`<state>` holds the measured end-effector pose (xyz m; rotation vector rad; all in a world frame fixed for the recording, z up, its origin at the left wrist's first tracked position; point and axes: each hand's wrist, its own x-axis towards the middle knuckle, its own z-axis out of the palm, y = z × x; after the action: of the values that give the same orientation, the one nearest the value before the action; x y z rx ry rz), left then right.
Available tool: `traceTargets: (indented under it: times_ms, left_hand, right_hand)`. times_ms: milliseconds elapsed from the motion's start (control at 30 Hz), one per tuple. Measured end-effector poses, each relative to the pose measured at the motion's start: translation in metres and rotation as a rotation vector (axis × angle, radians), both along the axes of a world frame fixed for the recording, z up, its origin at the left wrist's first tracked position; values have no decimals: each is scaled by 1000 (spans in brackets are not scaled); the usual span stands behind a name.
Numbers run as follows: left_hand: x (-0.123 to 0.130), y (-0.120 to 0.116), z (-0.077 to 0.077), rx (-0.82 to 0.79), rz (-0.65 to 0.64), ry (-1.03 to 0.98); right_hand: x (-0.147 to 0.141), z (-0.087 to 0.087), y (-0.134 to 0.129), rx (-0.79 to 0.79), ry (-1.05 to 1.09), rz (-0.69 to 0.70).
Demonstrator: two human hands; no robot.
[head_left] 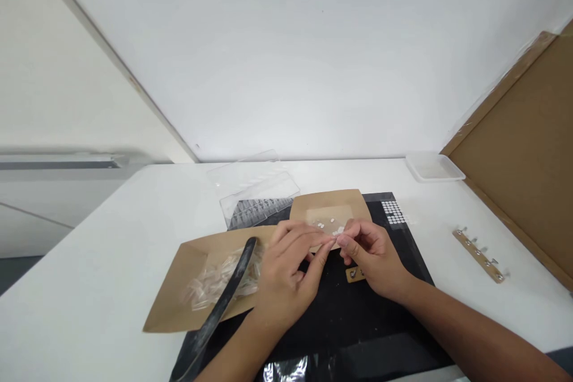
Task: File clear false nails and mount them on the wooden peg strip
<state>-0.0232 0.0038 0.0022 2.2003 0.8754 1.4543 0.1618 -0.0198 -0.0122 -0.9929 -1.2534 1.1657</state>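
The left hand point(290, 274) is closed in a pinch, its thumb and index fingertips together and nearly meeting those of the right hand point(376, 259). The right hand is closed in a pinch too, its other fingers curled in; whatever sits between the 2 sets of fingertips is too small to make out. The pinch is over the near edge of a small brown tray point(331, 198), which holds small white pieces point(332, 221).

Just beside the right hand, and partly hidden by it, a short brown strip point(355, 275) with metal fittings lies on the black mat point(353, 316). Left of the left hand, a larger brown tray point(172, 286) holds a heap of clear plastic pieces point(215, 280), with a long black strip point(228, 292) across it.

Farther out, a sheet of white dots point(394, 212) lies at the mat's far right corner. Behind the larger tray are 2 clear plastic cases point(244, 170), point(262, 194). On the white table point(452, 310) to the right lie a longer brown strip point(478, 256) with metal fittings and, farther back, a translucent shallow container point(433, 168) near a cardboard panel point(528, 149).
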Motion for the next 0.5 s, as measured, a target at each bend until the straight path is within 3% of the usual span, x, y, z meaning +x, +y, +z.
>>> traceTargets:
  times_ms: [67, 133, 500]
  left_hand:
    - [0, 1, 2, 134, 46, 64]
    - [-1, 1, 4, 162, 60, 99]
    - [-5, 5, 2, 98, 114, 132]
  right_hand:
    - [0, 0, 0, 4, -29, -9]
    - [1, 0, 0, 11, -57, -15]
    - [1, 2, 1, -52, -11, -12]
